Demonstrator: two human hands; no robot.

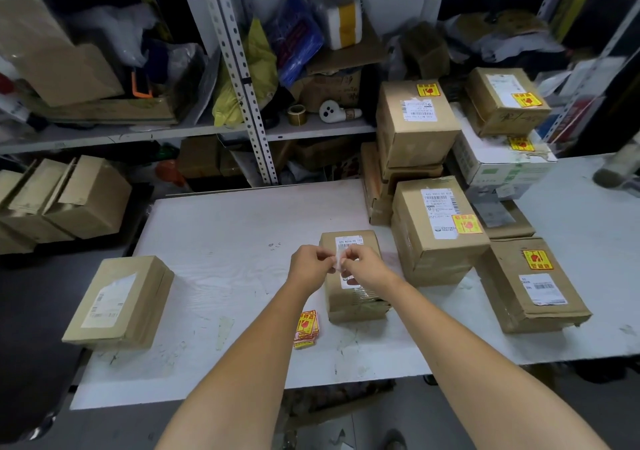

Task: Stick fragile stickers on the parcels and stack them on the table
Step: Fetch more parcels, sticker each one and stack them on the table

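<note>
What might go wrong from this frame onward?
The left hand and right hand both pinch a small sticker over the middle parcel; it may fold or tear while peeling. The loose sticker pile lies beside the left forearm, which may scatter it. The uneven parcel stack may topple.

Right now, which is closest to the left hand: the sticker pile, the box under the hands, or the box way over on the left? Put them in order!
1. Box under the hands: middle of the table, right by the left hand.
2. Sticker pile: on the near side.
3. Left box: at the left edge.
</note>
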